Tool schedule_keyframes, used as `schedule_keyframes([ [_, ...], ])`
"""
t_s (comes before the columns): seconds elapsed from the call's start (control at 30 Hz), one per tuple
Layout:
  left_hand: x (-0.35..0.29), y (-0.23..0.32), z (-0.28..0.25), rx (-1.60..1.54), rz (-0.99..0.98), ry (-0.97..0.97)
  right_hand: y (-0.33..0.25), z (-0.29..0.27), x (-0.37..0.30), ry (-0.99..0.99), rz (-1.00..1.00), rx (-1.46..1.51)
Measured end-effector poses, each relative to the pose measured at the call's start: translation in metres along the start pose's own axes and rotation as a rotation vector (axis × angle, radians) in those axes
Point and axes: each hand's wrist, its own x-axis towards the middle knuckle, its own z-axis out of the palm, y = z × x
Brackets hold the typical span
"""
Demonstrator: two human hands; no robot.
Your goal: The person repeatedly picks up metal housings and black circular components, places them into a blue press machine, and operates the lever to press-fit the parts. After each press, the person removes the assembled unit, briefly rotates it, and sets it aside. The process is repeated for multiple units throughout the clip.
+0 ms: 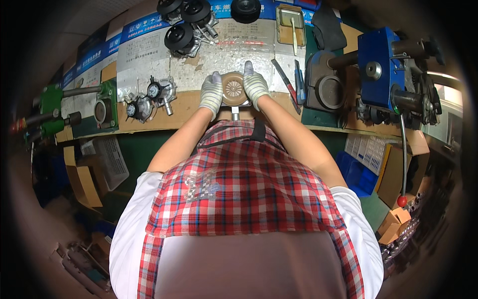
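Note:
Both hands wear pale gloves with yellowish stripes. Between them, by the near edge of the bench, is a pump (234, 89) with a round brownish rim and a vaned disc in its middle. A silvery pipe stub sticks out of it toward me. My left hand (212, 92) grips its left side, thumb pointing away from me. On the opposite side my right hand (255, 85) holds it the same way, thumb raised; the fingertips of both are hidden. To the left lie two metal pumps (162, 91) (140, 107) with small dark hubs.
Several pumps with black pulleys (180, 39) stand at the back. Right of my hands are a red-handled tool (289, 84), a blue cutter (299, 82) and a tray with a brush (291, 25). A blue press (376, 70) stands right, a green one (52, 103) left.

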Motion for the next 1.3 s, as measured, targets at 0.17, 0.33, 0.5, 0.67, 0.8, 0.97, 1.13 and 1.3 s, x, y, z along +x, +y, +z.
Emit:
schedule_keyframes([
  [0.17,0.008,0.026,-0.006,0.247,0.046,-0.137,-0.007,0.004,-0.001,0.070,0.009,-0.078],
  [0.33,0.009,0.022,0.000,0.249,0.119,-0.107,-0.010,-0.002,-0.001,0.043,-0.051,-0.231],
  [0.5,0.007,0.019,0.000,0.184,0.111,-0.111,0.005,0.007,0.007,0.077,-0.148,-0.277],
  [0.67,0.009,0.019,-0.002,0.151,0.088,-0.124,0.002,0.007,0.013,0.097,-0.161,-0.281],
  [0.8,0.022,0.027,-0.009,0.091,0.050,-0.178,0.025,0.012,0.045,0.067,-0.065,-0.136],
  [0.97,0.013,0.051,-0.080,-1.097,-0.218,-0.607,-0.052,-0.087,-0.035,-0.385,-0.082,0.576],
  [1.13,-0.035,0.061,-0.128,-0.584,0.329,-0.596,-0.106,-0.119,-0.097,-0.497,-0.104,0.990],
  [1.3,-0.050,0.098,-0.142,-0.504,0.359,-0.770,-0.127,-0.099,-0.131,-0.581,-0.246,1.114],
])
